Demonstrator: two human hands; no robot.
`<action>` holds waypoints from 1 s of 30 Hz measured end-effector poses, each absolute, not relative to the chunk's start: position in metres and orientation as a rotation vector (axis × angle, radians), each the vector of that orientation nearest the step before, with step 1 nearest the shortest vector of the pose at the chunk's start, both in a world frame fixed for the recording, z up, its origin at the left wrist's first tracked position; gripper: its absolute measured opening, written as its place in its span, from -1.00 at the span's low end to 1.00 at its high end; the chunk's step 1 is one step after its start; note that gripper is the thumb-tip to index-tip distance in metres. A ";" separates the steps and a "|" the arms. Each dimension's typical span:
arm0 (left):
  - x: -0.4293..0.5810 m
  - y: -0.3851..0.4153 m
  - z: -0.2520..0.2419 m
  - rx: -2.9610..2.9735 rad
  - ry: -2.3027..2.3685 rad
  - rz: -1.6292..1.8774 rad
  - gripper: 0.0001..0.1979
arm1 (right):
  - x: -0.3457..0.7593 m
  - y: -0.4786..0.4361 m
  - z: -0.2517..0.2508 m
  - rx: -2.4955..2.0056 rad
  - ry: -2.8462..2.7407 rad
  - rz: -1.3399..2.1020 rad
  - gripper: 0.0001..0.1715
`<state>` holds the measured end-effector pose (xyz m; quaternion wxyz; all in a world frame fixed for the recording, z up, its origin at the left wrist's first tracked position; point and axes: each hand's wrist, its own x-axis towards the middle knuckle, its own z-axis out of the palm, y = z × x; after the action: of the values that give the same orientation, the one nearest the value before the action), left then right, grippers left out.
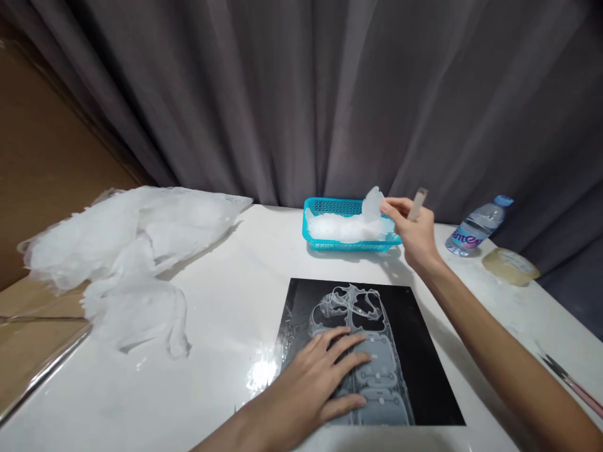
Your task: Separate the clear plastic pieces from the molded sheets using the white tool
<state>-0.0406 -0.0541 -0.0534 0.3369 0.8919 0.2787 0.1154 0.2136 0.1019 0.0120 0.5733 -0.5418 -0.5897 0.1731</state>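
My left hand point(330, 370) lies flat with its fingers spread on a clear plastic sheet point(377, 361) printed with rounded panel shapes. That sheet rests on a black board point(426, 351), and its far end has cut-out openings with loose, curled strips. My right hand point(414, 229) pinches a translucent white plastic piece point(373, 204) over the right side of a blue basket point(348, 245). A slim pale-handled tool point(418, 204), its kind unclear, also sticks up from this hand. Similar whitish pieces point(336, 227) are heaped in the basket.
A large plastic bag with white film point(141, 232) spreads over the table's left side, beside cardboard point(42, 314). At right stand a tilted-looking water bottle point(478, 226) and a yellowish roll of tape point(511, 266). Pink-handled scissors or tweezers point(568, 376) lie at the right edge. A grey curtain point(282, 94) hangs behind.
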 end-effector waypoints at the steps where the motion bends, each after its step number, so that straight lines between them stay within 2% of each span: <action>1: -0.042 -0.053 -0.054 2.365 0.734 0.286 -0.49 | 0.209 0.114 0.013 -1.306 -1.472 0.242 -0.62; 2: -0.042 -0.052 -0.055 2.390 0.743 0.274 -0.46 | 0.204 0.125 0.013 -1.354 -1.599 0.123 -0.61; 4: -0.044 -0.049 -0.057 2.425 0.755 0.287 -0.42 | 0.196 0.136 0.011 -1.377 -1.741 0.094 -0.68; 6: -0.047 -0.046 -0.059 2.448 0.762 0.335 -0.42 | 0.191 0.133 0.009 -1.369 -1.835 0.131 -0.66; 8: -0.050 -0.042 -0.061 2.469 0.764 0.373 -0.47 | 0.191 0.119 0.008 -1.344 -1.882 0.154 -0.55; 11: -0.054 -0.034 -0.062 2.511 0.783 0.371 -0.50 | 0.200 0.082 0.004 -1.304 -1.861 0.234 -0.29; 12: -0.055 -0.030 -0.062 2.528 0.792 0.361 -0.49 | 0.205 0.066 0.000 -1.284 -1.826 0.329 -0.19; 14: -0.057 -0.023 -0.062 2.558 0.806 0.351 -0.48 | 0.214 0.034 -0.011 -1.167 -1.646 0.819 -0.06; 16: -0.060 -0.015 -0.063 2.580 0.804 0.353 -0.46 | 0.221 0.003 -0.026 -1.070 -1.539 1.256 -0.03; 18: -0.061 -0.009 -0.063 2.593 0.797 0.363 -0.45 | 0.226 -0.024 -0.038 -1.047 -1.534 1.393 -0.18; 24: -0.046 -0.019 -0.055 2.597 0.856 0.369 -0.51 | 0.227 -0.059 -0.045 -1.104 -1.922 1.185 -0.81; 26: -0.038 -0.026 -0.054 2.580 0.844 0.331 -0.43 | 0.228 -0.061 -0.044 -1.070 -2.015 1.149 -0.88; 30: -0.031 -0.032 -0.059 2.552 0.875 0.269 -0.25 | 0.231 -0.062 -0.045 -1.071 -2.109 1.052 -0.83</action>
<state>-0.0308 -0.0319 -0.0586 0.2135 0.9195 0.3154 0.0970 0.2312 -0.0619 -0.0452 0.2730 -0.3980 -0.7837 0.3911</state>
